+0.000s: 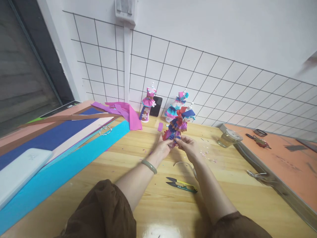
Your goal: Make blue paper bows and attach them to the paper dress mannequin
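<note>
Between my hands stands a small doll-size dress form with ruffles of red, blue, purple and brown crepe paper and white beads on top. My left hand, a jade-green bangle at its wrist, is closed on the lower skirt from the left. From the right, my right hand pinches the skirt's hem between thumb and fingers. The hidden fingertips do not show exactly how much paper they grip. Behind it are a blue, white and pink dress form and a pink and purple one with white flowers.
Yellow-and-green thread snips lie open near my right forearm. Crepe paper strips and a white box-like object cover the left side. A phone leans on the gridded wall. A lidded clear cup stands at right beside an orange-topped surface.
</note>
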A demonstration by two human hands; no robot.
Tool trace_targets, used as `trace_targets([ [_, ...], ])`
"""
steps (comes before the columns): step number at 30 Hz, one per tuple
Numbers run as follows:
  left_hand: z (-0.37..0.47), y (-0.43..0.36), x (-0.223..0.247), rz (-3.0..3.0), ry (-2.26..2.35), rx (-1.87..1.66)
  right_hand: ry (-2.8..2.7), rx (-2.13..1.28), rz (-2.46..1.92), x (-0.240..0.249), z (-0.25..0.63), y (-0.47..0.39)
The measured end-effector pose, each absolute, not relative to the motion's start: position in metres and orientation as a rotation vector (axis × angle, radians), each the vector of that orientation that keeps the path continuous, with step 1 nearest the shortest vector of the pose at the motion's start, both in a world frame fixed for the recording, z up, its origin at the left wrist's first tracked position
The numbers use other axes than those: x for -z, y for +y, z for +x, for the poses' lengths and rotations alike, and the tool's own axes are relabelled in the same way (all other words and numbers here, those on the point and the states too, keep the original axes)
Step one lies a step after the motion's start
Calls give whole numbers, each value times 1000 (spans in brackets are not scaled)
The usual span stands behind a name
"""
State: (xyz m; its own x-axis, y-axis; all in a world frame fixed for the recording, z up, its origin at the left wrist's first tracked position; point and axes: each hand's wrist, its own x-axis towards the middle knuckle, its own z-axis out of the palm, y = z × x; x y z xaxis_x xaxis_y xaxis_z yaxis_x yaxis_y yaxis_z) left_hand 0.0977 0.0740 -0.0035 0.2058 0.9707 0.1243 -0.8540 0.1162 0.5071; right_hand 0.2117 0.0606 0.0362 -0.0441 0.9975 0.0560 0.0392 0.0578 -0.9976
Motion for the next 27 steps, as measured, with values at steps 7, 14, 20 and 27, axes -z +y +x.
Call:
trace_targets([
  [7, 96, 72, 1, 504, 280, -1355, -1287, -1150, -1188, -38, 214, 61],
  [14, 96, 72, 3, 523, 252, -1352, -1346, -1032, -1214, -37, 214, 61],
  [20, 97, 73, 6, 564, 235, -1350, -1338, -1014, -1214, -35, 213, 64],
  [27, 94, 66, -5, 581, 249, -1337, -1299, -1035, -1197, -35, 212, 62],
])
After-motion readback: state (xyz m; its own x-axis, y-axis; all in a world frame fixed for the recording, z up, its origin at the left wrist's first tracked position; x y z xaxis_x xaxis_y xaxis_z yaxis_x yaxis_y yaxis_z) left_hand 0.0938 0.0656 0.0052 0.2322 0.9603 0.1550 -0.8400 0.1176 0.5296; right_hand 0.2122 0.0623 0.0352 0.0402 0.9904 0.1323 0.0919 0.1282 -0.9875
